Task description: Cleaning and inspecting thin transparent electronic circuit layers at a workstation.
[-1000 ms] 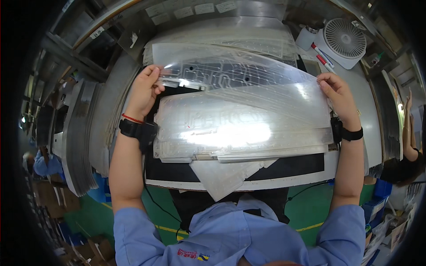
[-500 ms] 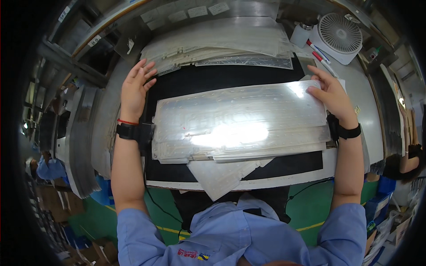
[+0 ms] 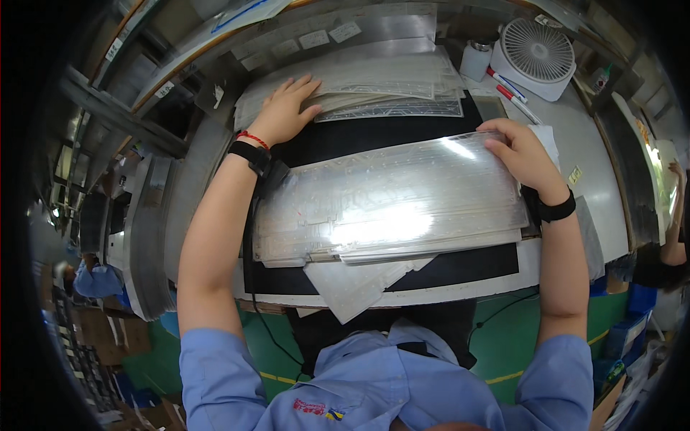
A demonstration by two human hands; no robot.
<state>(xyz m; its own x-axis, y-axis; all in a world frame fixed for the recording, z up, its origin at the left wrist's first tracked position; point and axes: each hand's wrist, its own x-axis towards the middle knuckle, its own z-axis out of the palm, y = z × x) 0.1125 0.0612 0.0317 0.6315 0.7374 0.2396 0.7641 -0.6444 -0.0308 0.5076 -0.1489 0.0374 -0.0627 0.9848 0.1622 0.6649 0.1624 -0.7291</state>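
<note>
The black mat [image 3: 402, 136] in the middle of the surface [image 3: 575, 151] serves as the landmark. On its near half lies the near stack [image 3: 388, 205] of clear, glossy sheets, wide and thin, reaching almost from one side of the mat to the other. Along the mat's far edge sits the far stack [image 3: 374, 82] of the same kind of sheets. A loose torn sheet [image 3: 352, 284] pokes out over the mat's near edge, under the near stack.

The right hand [image 3: 521, 154] curls over the far right corner of the near stack, fingers bent on the top sheet; whether it pinches one sheet or only presses is hard to tell. The left hand [image 3: 287, 108] lies open and flat, fingers spread, on the left end of the far stack.

Such film looks floppy and clingy, so lifting one sheet cleanly probably calls for peeling from the corner, supporting both ends, and keeping the stack edges square.

Right of the mat's far corner stand a white fan [image 3: 539, 54], a small white bottle [image 3: 476, 61] with contents hidden, and red pens [image 3: 507, 90]. No open container shows its contents.
</note>
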